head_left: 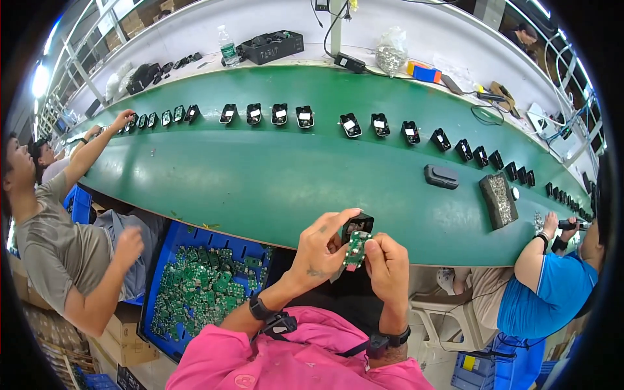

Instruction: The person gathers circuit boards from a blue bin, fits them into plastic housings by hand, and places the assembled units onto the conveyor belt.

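At the table's [292,182] near edge, the left hand [315,253] grips a black case [359,222], the right hand [389,263] pinches a board [356,248] against it, and a blue crate [185,235] left of them holds heaped green boards [201,286].

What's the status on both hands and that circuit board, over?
Left hand on black housing. Right hand pinching green circuit board. Board partly hides housing from view.
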